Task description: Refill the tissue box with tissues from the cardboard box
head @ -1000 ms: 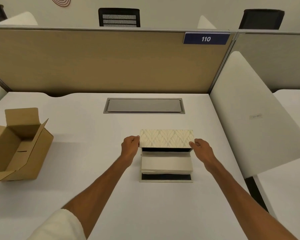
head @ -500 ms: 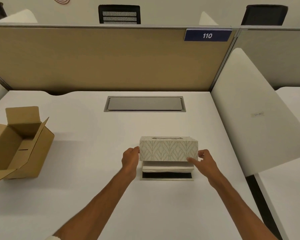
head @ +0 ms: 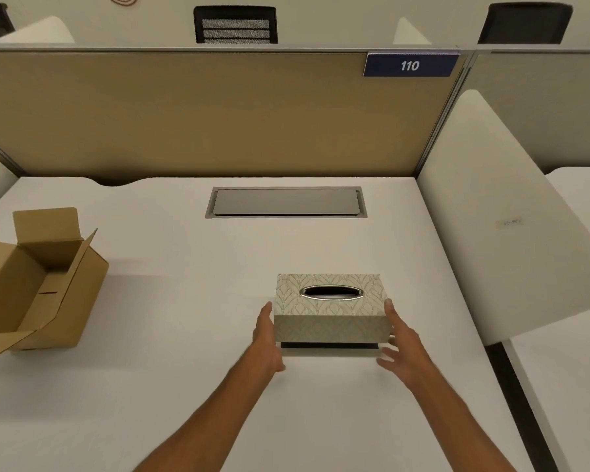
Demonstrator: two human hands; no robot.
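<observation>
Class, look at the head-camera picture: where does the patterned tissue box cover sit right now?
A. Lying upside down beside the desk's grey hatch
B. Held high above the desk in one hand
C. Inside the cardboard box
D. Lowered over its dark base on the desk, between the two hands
D: the tissue box cover sits over the dark base, with the left hand and right hand at its ends.

Legible: "110", white italic numerals on dark blue plate point(head: 410, 65), fixed at upper right of tan partition point(head: 184, 114). Small label point(head: 509, 223) on white side divider point(head: 498, 212): too blurred to read. No other readable markings.
</observation>
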